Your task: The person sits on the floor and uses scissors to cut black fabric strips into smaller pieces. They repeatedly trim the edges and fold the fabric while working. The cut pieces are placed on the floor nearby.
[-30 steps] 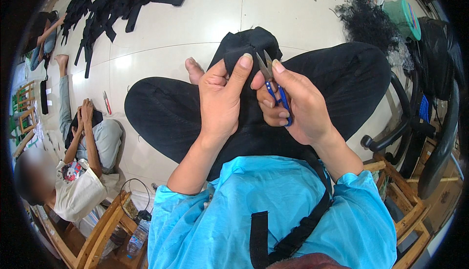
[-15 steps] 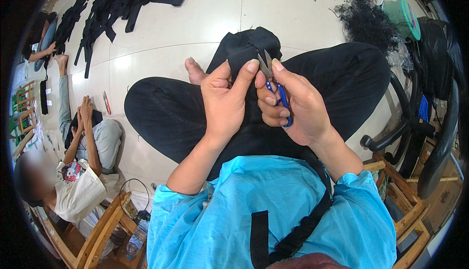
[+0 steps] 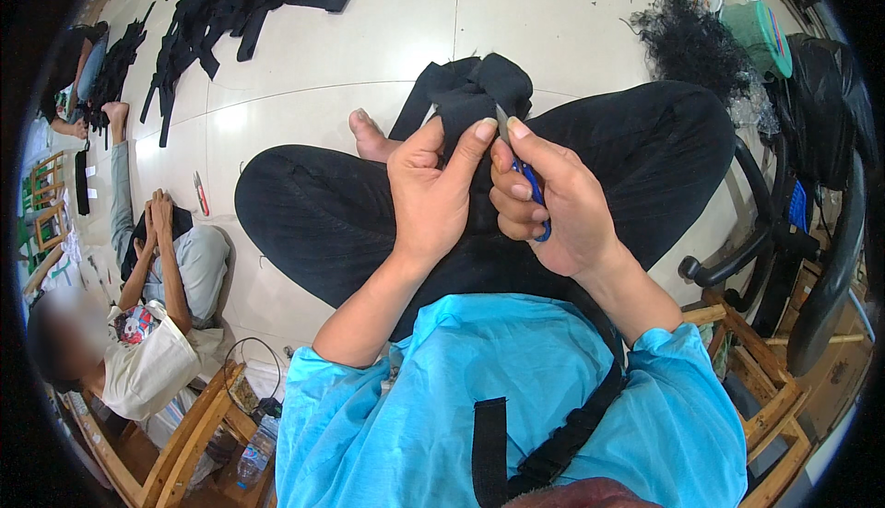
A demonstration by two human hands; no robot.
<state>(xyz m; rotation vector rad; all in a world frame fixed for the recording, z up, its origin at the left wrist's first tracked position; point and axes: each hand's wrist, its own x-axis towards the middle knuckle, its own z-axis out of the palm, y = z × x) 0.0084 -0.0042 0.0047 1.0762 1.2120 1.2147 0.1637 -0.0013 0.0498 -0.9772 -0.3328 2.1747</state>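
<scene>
My left hand pinches a piece of black fabric between thumb and fingers, above my crossed legs. In my right hand is a pair of blue-handled thread snips, its handles inside my curled fingers and my thumb against the blades. The blades look pressed together, their tips at the right edge of the fabric beside my left thumb. More of the black cloth bunches up just beyond both hands. What lies under my left fingertips is hidden.
Black fabric strips lie heaped on the tiled floor at far left. A tangle of black thread and a green stool are at far right. Red-handled snips lie near a seated person. Wooden frames flank me.
The snips' blades have gone from spread to closed. My left hand has shifted slightly right, and the fabric's held part now stands higher between the hands.
</scene>
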